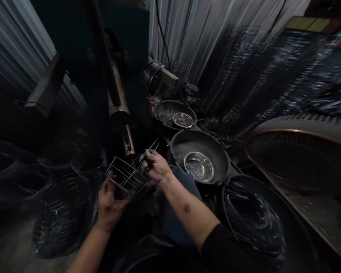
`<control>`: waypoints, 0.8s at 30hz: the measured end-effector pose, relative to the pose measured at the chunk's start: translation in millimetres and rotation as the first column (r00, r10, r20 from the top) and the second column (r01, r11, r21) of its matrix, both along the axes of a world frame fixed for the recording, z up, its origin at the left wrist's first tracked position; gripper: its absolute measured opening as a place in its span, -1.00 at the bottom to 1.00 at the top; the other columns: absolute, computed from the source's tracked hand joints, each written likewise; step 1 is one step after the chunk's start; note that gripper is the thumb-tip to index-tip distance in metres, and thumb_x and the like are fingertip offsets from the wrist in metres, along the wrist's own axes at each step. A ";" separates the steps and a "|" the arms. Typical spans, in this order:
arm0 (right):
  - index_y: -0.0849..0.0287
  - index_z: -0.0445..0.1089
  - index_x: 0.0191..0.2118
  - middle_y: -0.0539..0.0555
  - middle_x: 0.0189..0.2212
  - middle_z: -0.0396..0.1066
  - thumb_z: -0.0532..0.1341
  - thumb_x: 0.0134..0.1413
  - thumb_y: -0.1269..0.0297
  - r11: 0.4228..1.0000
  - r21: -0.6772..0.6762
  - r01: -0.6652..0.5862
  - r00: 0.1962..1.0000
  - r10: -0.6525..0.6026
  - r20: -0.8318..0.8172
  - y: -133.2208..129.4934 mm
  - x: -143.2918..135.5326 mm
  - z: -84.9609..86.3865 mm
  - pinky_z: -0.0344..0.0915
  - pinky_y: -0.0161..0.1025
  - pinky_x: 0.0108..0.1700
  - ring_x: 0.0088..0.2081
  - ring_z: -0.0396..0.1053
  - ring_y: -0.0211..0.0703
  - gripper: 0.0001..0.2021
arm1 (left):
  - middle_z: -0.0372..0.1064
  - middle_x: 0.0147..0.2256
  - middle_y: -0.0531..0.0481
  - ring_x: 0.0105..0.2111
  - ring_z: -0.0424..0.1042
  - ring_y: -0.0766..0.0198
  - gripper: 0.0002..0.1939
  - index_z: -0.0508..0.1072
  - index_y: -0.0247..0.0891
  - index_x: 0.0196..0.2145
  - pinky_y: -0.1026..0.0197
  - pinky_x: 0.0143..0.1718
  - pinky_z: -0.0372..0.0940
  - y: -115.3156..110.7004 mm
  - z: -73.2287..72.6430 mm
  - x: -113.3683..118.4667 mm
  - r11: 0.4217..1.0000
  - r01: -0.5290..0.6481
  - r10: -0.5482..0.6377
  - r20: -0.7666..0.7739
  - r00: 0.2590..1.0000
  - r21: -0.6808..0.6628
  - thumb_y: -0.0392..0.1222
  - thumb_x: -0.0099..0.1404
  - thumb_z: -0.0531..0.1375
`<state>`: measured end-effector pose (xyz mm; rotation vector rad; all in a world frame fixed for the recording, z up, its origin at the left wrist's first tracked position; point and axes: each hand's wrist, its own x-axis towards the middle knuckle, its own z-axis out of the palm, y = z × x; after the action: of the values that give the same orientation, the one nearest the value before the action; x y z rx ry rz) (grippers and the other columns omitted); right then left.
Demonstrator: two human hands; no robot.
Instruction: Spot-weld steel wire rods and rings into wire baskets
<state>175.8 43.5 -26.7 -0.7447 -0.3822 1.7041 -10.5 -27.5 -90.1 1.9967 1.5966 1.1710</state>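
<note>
A small wire rack (127,175) of thin metal rods is held in front of me, below the tip of a machine's metal column (128,142). My left hand (109,201) grips its left lower side, thumb up against the wires. At its right end my right hand (156,167) pinches the wires between thumb and fingers, with bent rod ends (154,145) sticking out above. Whether the rack touches the machine is too dark to tell. Right of my right hand, a steel bowl (204,156) holding short metal pieces sits in a wide dark pan (216,149).
Behind it, another pan (170,103) holds wire pieces and a small dish (183,120). A bundle of wire rings (252,212) lies at lower right. Stacked wire racks (244,76) lean by the corrugated wall. Dark wire coils (57,216) lie on the left floor.
</note>
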 end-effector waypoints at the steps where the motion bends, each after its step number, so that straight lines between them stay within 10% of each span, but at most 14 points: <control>1: 0.16 0.22 -0.39 -0.09 -0.61 0.39 0.30 -0.06 0.36 1.000 0.014 0.010 1.000 -0.010 -0.006 1.6 0.1 2.7 0.09 -0.41 -0.62 -0.71 0.14 -0.40 -0.80 | 0.16 0.14 -0.28 0.10 0.25 -0.12 -0.06 -0.07 -0.22 0.31 -0.13 0.11 0.20 2.4 -1.3 -0.3 1.000 0.019 -0.019 -0.026 0.999 -0.001 0.08 0.11 0.28; 24: 0.17 0.27 -0.41 -0.12 -0.62 0.31 0.31 -0.07 0.39 0.999 0.014 -0.029 0.998 0.028 0.065 24.7 -14.4 16.0 0.09 -0.43 -0.62 -0.71 -0.02 -0.46 -0.83 | 0.15 0.14 -0.24 0.10 0.27 -0.03 -0.02 -0.09 -0.20 0.33 0.03 0.10 0.24 42.5 2.7 -3.9 0.995 0.051 -0.045 -0.070 0.997 0.084 0.04 0.10 0.30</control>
<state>161.4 68.2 -10.7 -0.7883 -0.4518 1.7054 -14.5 15.1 -87.4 2.1382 1.5448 1.1845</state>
